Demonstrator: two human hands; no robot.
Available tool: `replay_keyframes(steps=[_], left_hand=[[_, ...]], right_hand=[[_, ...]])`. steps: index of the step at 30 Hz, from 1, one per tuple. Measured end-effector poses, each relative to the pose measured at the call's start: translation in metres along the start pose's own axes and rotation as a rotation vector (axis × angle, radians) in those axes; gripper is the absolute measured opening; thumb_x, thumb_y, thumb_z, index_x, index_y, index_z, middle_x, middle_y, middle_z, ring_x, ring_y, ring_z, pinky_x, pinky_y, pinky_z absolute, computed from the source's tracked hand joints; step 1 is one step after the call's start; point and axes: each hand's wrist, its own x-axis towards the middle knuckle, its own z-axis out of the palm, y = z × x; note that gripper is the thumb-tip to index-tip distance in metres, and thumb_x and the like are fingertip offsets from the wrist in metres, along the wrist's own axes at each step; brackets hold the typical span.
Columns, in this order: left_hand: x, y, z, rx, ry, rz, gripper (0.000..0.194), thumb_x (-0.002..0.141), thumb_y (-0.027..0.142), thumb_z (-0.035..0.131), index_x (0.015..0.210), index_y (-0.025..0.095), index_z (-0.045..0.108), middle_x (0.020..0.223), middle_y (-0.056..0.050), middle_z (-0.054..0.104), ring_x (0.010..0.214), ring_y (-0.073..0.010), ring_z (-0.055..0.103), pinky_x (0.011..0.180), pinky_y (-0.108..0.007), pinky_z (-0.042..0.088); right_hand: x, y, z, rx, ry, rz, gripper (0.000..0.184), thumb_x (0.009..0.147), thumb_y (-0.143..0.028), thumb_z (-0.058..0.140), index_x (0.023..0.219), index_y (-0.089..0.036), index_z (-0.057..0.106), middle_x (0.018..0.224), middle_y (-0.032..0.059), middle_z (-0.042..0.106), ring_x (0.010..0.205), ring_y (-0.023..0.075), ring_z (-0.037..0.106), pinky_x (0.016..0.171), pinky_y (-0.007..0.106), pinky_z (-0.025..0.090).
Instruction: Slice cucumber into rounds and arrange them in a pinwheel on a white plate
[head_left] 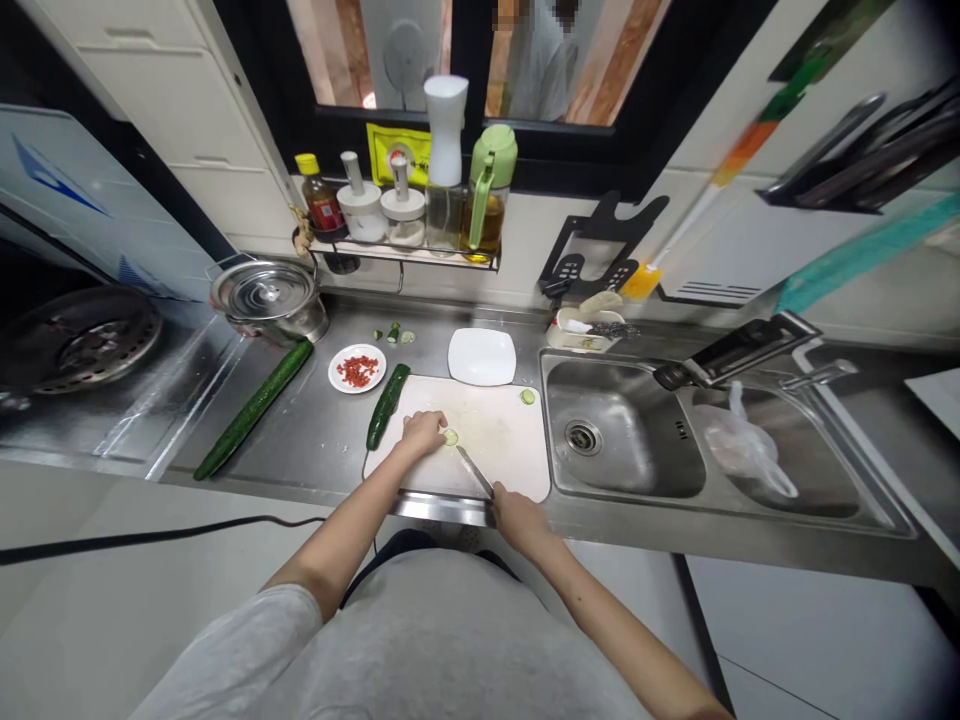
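Observation:
My left hand [421, 432] rests curled on the white cutting board [495, 450], its fingers pressed on a small pale green cucumber piece [450, 437]. My right hand [517, 517] is closed round the handle of a knife [474, 470], whose blade points up and left with its tip at that piece. A half cucumber [387, 405] lies along the board's left edge. One cucumber slice [528, 397] sits at the board's far right corner.
A long whole cucumber [253, 409] lies on the steel counter at left, next to a lidded pot [268, 298]. A small plate of chopped red chilli [357, 368] and a bare white plate [482, 356] stand behind the board. The sink [622, 435] is right of it.

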Motion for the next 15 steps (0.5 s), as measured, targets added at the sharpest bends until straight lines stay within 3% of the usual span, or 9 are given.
replay_keyframes(steps=[5,9,15], left_hand=[[-0.006,0.005,0.009,0.059,0.075,0.03,0.021,0.073,0.026,0.059,0.094,0.023,0.062,0.108,-0.007,0.063,0.108,-0.0266,0.052,0.091,-0.04,0.033],[-0.009,0.011,0.013,0.002,0.109,0.025,0.013,0.076,0.024,0.056,0.087,0.022,0.061,0.096,-0.005,0.067,0.099,-0.0236,0.057,0.09,-0.039,0.033],[-0.018,0.002,0.001,-0.162,0.112,-0.039,0.013,0.074,0.022,0.058,0.086,0.023,0.063,0.089,0.002,0.07,0.087,-0.0165,0.061,0.086,-0.032,0.036]], right_hand=[[0.0,0.004,0.003,0.015,0.02,-0.005,0.026,0.092,-0.018,0.033,0.112,-0.017,0.05,0.099,0.0132,0.068,0.092,0.0251,0.065,0.065,0.029,0.036],[0.003,0.008,0.006,0.04,0.041,-0.008,0.025,0.093,-0.022,0.032,0.109,-0.017,0.051,0.098,0.0121,0.068,0.091,0.0235,0.064,0.064,0.028,0.034],[0.003,0.011,0.009,0.089,0.063,-0.002,0.026,0.094,-0.027,0.033,0.11,-0.017,0.051,0.1,0.0122,0.068,0.092,0.023,0.063,0.064,0.028,0.032]])
